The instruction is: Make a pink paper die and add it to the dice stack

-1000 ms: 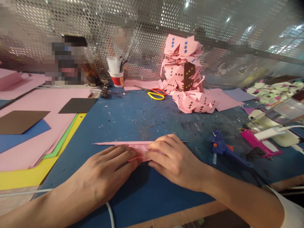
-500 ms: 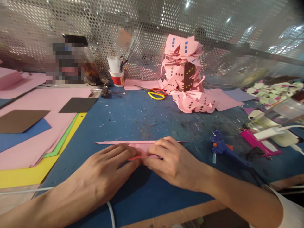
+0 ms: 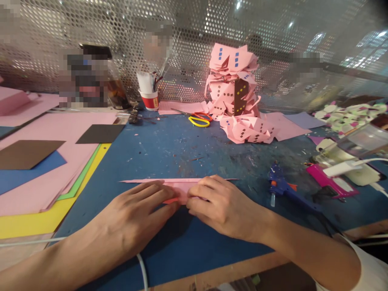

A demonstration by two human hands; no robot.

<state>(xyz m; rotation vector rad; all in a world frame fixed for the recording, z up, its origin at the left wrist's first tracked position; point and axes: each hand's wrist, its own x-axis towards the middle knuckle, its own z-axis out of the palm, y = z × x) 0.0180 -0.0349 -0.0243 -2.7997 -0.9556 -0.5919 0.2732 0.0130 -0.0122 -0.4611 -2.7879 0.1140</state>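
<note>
A pink sheet of paper (image 3: 182, 191), folded into a narrow strip with pointed ends, lies across the blue work mat. My left hand (image 3: 138, 216) is closed on its left half, thumb at the near edge and fingers over the top. Closed on the right half is my right hand (image 3: 222, 208), its fingers curled over the near edge. A short stretch of the strip shows between the two hands; the rest of its near edge is hidden under them.
Left lie stacked coloured sheets (image 3: 75, 161). Behind are a paper cup of tools (image 3: 150, 99), scissors (image 3: 200, 120) and folded pink paper pieces with small squares (image 3: 235, 93). At right lie a blue glue gun (image 3: 280, 186) and a pink device (image 3: 332, 182). A white cable (image 3: 142, 266) runs below my left wrist.
My right hand has shifted very slightly to the right, showing a little more paper between the hands. My left hand stays in nearly the same place.
</note>
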